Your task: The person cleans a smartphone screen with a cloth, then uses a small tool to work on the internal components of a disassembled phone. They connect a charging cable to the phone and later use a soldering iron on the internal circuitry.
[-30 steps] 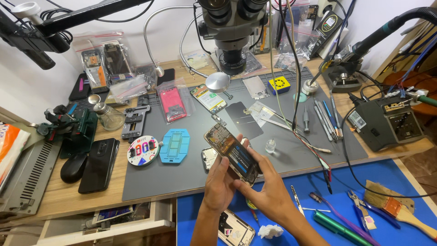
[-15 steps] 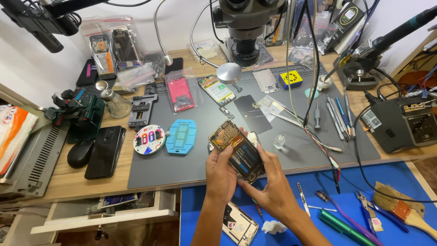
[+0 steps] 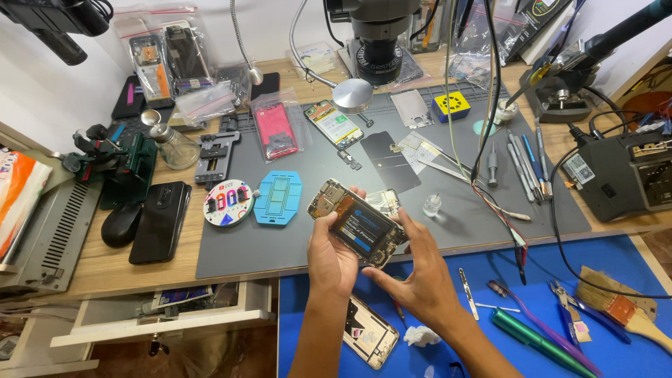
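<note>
Both hands, left hand [image 3: 334, 260] and right hand [image 3: 418, 278], grip opened phone [image 3: 355, 222] between them.

Opened phone [image 3: 355, 222], battery and boards exposed, tilted, above the grey mat's near edge.

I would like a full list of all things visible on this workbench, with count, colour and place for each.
opened phone: 1, dark battery and gold frame, held above the grey mat's front edge
grey mat: 1, grey, middle of the wooden desk
blue mat: 1, blue, front right
microscope: 1, black, back centre
black phone: 1, black, left of the grey mat
computer mouse: 1, black, left of the black phone
blue tray: 1, light blue, on the grey mat
round tray: 1, white, beside the blue tray
phone back cover: 1, gold, on the blue mat
brush: 1, wooden handle, front right
soldering station: 1, dark grey, right
left hand: 1, grips the opened phone
right hand: 1, grips the opened phone
</note>
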